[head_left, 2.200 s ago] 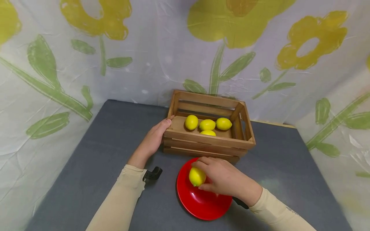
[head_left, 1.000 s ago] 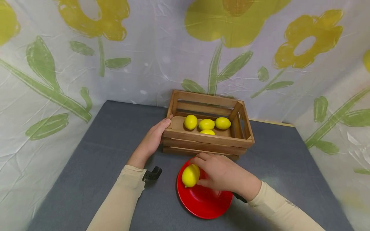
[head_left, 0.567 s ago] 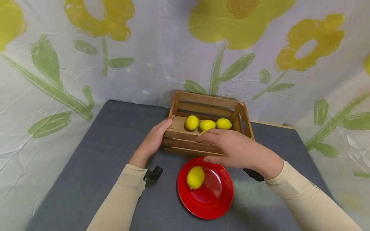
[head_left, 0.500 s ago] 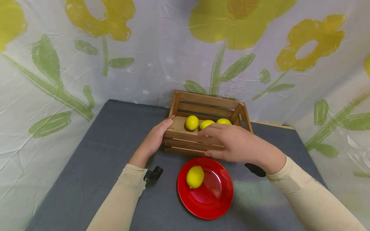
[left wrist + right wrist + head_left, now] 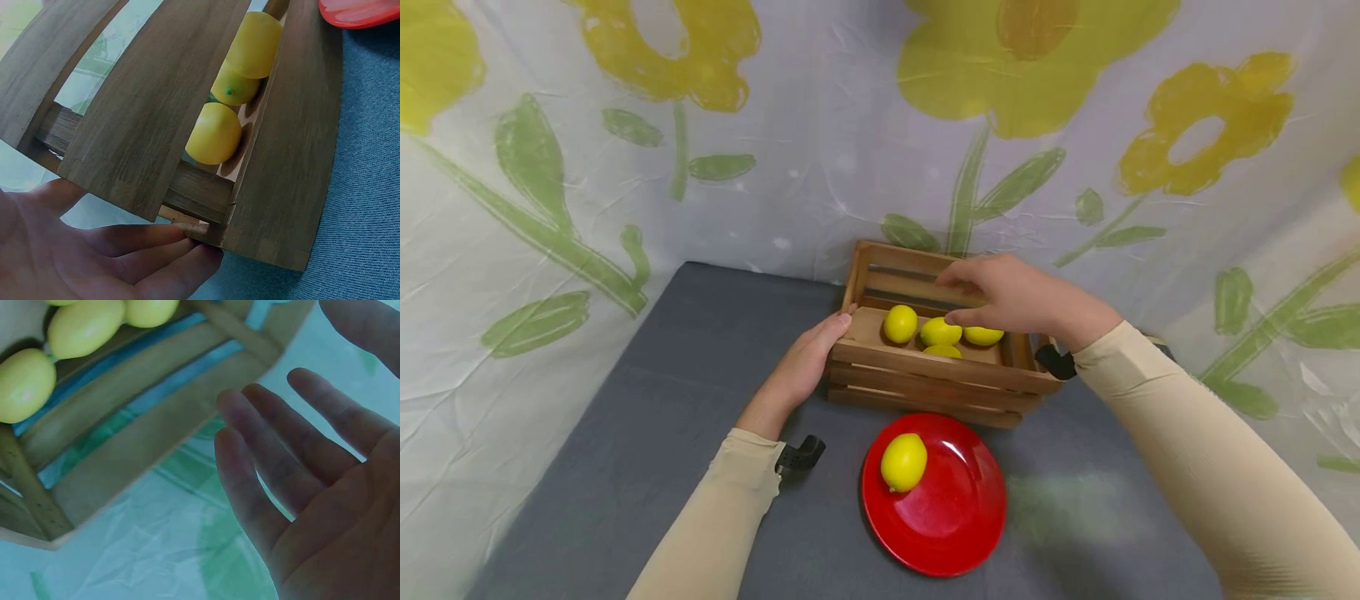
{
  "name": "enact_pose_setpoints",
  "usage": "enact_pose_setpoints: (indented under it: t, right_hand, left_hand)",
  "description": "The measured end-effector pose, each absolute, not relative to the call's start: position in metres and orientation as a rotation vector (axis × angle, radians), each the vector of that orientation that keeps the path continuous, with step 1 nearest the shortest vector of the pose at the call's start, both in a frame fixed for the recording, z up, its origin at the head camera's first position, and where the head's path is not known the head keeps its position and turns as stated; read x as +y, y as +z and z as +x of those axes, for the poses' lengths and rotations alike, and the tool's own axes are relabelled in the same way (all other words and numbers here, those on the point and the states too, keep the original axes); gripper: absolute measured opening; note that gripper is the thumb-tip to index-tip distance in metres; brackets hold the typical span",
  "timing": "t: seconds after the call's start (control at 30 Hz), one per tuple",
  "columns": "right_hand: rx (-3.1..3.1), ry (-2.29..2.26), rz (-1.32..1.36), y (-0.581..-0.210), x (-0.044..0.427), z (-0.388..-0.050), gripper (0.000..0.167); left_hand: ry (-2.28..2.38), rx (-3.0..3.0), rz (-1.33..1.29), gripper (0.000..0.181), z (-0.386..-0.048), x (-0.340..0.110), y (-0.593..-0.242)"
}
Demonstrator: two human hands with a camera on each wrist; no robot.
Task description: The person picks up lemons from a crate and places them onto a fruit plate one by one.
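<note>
My left hand (image 5: 805, 362) rests against the left end of a wooden slatted crate (image 5: 917, 375). In the left wrist view its fingers (image 5: 178, 272) lie fairly straight against the crate's end. Several yellow lemons (image 5: 900, 323) lie on the crate's floor; the nearest is partly hidden by the front slat. Above the crate's back right part hovers my right hand (image 5: 1026, 300), fingers spread and holding nothing. In the right wrist view, its fingertips are apart from the crate's rim (image 5: 156, 431). One lemon (image 5: 904, 462) lies on the left part of a red plate (image 5: 947, 533).
The plate stands in front of the crate on a dark grey tabletop (image 5: 700, 333). Behind the crate hangs a pale sheet (image 5: 820, 150) printed with yellow flowers. Black bands (image 5: 801, 454) sit on both wrists.
My right hand let go of the lemon, which stays on the plate's left side. It then rose away over the crate. The left hand remains at the crate.
</note>
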State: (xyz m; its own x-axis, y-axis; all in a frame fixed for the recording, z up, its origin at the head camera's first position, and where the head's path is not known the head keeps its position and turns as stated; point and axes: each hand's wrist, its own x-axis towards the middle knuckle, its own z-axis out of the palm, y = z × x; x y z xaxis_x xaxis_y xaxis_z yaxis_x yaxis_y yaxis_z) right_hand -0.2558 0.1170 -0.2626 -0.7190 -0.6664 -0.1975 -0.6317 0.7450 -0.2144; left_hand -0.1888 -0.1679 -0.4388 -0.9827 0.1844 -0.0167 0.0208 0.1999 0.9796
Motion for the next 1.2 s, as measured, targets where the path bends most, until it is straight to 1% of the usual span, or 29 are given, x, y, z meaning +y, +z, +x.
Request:
enact_pose_setpoints:
  t: [0.17,0.3,0.43,0.6,0.8,0.93,1.2]
  right_hand:
    - [2.635,-0.143,-0.926,-0.28,0.116,-0.275,0.06]
    - [2.588,-0.141,-0.876,-0.295,0.116,-0.284,0.063]
    - [2.552,-0.13,-0.876,-0.305,0.112,-0.287,0.06]
    - [2.543,-0.085,-0.924,-0.308,0.106,-0.29,0.056]
    - [2.538,-0.061,-0.876,-0.312,0.103,-0.301,0.058]
    - [2.531,-0.003,-0.836,-0.322,0.103,-0.309,0.06]
    - [2.519,0.093,-0.848,-0.339,0.101,-0.32,0.054]
  left_hand:
    - [1.898,2.322,0.207,0.071,-0.189,-0.168,-0.438]
    - [1.92,2.303,0.207,0.071,-0.189,-0.168,-0.438]
    - [1.92,2.3,0.205,0.072,-0.19,-0.167,-0.438]
    - [1.9,2.322,0.186,0.071,-0.189,-0.167,-0.438]
    - [1.879,2.338,0.181,0.072,-0.189,-0.167,-0.435]
    - [1.864,2.335,0.166,0.072,-0.189,-0.167,-0.434]
    - [1.893,2.32,0.164,0.072,-0.188,-0.167,-0.436]
